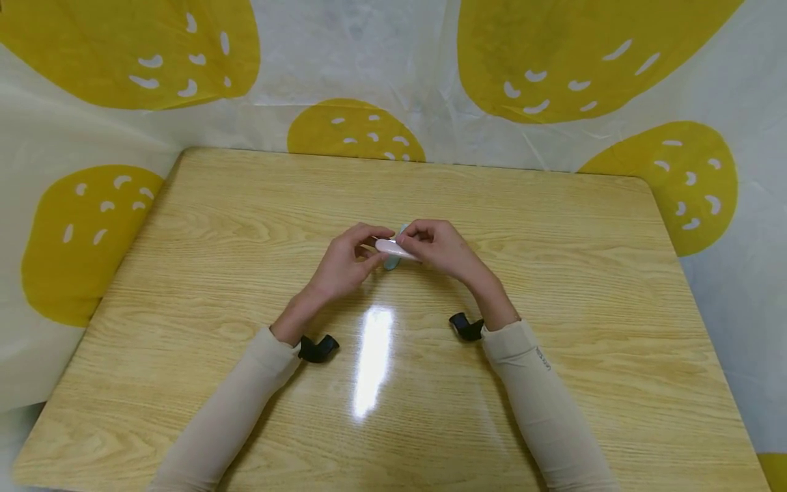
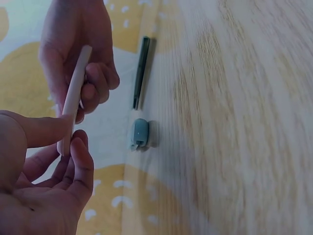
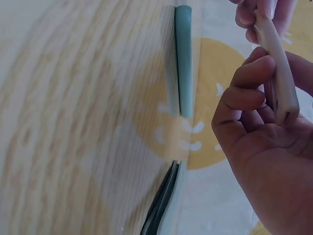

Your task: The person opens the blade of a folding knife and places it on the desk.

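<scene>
Both hands meet over the table around a slim pale pink, bar-like piece [image 1: 389, 247] with rounded ends. My left hand [image 1: 344, 263] pinches its left end between thumb and fingers. Toward the other end, my right hand [image 1: 444, 249] holds it with curled fingers. A narrow slot shows in one end of the piece [image 3: 281, 81] in the right wrist view. Beyond the hands in that view are a pale green rounded bar [image 3: 184, 61] and a slender dark green piece [image 3: 160, 205] with a pale edge. The hands partly cover the pale green [image 1: 392, 262] in the head view.
The wood-grain table [image 1: 584, 307] reaches back to a white curtain [image 1: 356, 41] with yellow patterns. Black curved attachments [image 1: 318, 349] sit at both wrists, next to the beige sleeves [image 1: 236, 403]. A bright reflection lies on the tabletop in front of the hands.
</scene>
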Demonstrator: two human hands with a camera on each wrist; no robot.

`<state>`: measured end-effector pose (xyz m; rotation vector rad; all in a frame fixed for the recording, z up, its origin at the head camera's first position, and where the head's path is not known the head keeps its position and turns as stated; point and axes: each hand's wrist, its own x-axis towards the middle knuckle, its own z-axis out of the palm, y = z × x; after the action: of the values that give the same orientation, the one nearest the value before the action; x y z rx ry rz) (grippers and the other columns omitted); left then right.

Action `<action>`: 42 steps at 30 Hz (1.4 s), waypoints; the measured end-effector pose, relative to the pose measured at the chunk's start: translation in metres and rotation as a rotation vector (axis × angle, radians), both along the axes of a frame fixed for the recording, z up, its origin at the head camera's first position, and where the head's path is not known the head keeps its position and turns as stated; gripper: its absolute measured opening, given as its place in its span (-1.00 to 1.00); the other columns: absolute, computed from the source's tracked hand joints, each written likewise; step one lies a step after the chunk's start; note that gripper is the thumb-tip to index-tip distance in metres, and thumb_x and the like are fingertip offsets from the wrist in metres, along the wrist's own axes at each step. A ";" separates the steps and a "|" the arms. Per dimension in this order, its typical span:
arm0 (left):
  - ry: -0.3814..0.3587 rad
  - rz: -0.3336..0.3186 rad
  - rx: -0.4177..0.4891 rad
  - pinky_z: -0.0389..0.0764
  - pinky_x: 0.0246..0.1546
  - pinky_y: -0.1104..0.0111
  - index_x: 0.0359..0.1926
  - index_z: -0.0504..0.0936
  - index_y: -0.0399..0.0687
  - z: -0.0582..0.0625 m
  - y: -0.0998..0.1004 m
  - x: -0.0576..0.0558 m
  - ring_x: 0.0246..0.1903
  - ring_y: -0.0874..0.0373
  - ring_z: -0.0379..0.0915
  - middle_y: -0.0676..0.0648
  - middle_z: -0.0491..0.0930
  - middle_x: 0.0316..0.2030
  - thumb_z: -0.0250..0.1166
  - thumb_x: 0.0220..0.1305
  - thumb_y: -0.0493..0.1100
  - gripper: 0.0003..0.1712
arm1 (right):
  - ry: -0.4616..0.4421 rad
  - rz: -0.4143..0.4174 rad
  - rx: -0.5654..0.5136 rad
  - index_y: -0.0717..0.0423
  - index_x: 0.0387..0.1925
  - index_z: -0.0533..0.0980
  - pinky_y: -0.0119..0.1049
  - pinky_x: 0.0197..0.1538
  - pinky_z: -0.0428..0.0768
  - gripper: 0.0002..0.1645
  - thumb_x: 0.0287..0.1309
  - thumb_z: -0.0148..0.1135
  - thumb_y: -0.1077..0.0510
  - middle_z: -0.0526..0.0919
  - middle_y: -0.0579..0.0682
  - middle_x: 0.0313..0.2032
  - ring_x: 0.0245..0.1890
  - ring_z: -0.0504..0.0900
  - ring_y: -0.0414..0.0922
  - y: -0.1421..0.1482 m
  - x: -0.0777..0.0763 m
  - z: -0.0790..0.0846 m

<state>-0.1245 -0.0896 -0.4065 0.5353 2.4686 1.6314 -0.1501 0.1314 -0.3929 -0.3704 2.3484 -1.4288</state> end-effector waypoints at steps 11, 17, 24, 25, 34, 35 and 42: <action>-0.113 0.041 0.026 0.69 -0.05 0.26 0.24 0.62 -0.11 -0.001 -0.001 0.001 -0.06 0.03 0.65 -0.11 0.67 0.09 0.34 0.47 -0.13 -0.61 | -0.019 0.009 -0.031 0.10 -0.14 0.69 -0.27 -0.32 0.51 -0.76 0.49 0.22 0.04 0.71 0.03 -0.23 -0.38 0.52 -0.11 -0.003 0.002 0.000; -0.154 0.099 0.031 0.61 -0.22 0.41 0.17 0.67 -0.12 -0.002 -0.001 -0.001 -0.15 -0.02 0.65 -0.14 0.69 -0.10 0.35 0.46 -0.08 -0.64 | 0.022 -0.012 -0.002 0.12 -0.13 0.69 -0.31 -0.30 0.50 -0.77 0.50 0.21 0.07 0.72 0.08 -0.18 -0.34 0.51 -0.10 -0.006 0.003 -0.001; -0.224 0.142 0.045 0.58 -0.30 0.45 0.09 0.72 -0.20 -0.002 -0.001 -0.003 -0.14 -0.08 0.71 -0.21 0.74 -0.09 0.37 0.43 -0.11 -0.67 | 0.051 -0.012 0.047 0.12 -0.12 0.70 -0.33 -0.29 0.48 -0.74 0.52 0.19 0.06 0.73 0.10 -0.20 -0.33 0.52 -0.07 -0.008 0.002 -0.004; -0.235 0.147 0.048 0.58 -0.29 0.44 0.09 0.71 -0.21 -0.002 -0.002 -0.002 -0.13 -0.09 0.71 -0.21 0.75 -0.09 0.38 0.43 -0.12 -0.67 | 0.055 -0.015 0.059 0.12 -0.11 0.70 -0.33 -0.28 0.48 -0.73 0.52 0.18 0.05 0.73 0.10 -0.20 -0.32 0.52 -0.06 -0.009 0.002 -0.005; -0.276 0.169 0.061 0.51 -0.35 0.44 0.02 0.73 -0.21 0.000 -0.001 -0.002 -0.17 -0.11 0.69 -0.22 0.76 -0.14 0.38 0.41 -0.15 -0.74 | 0.083 -0.142 0.041 0.19 -0.05 0.63 -0.34 -0.32 0.46 -0.70 0.58 0.10 0.05 0.69 0.13 -0.19 -0.32 0.51 -0.07 -0.011 0.002 -0.003; -0.276 0.171 0.059 0.52 -0.35 0.43 0.02 0.73 -0.21 0.000 -0.001 -0.002 -0.18 -0.09 0.69 -0.21 0.75 -0.15 0.38 0.41 -0.15 -0.74 | 0.084 -0.160 0.029 0.19 -0.04 0.62 -0.35 -0.33 0.45 -0.69 0.58 0.09 0.04 0.67 0.12 -0.20 -0.33 0.49 -0.07 -0.010 0.002 -0.003; -0.316 0.194 0.074 0.62 -0.26 0.30 0.02 0.73 -0.23 -0.001 -0.004 -0.003 -0.24 -0.07 0.64 -0.21 0.76 -0.19 0.37 0.42 -0.16 -0.74 | 0.090 -0.238 -0.058 0.25 -0.02 0.55 -0.41 -0.31 0.40 -0.70 0.60 0.05 0.08 0.59 0.11 -0.22 -0.30 0.43 -0.07 -0.007 0.001 -0.002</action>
<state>-0.1270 -0.0934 -0.4078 0.0372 2.2909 1.7258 -0.1489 0.1244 -0.3952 -0.1777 2.4960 -1.6218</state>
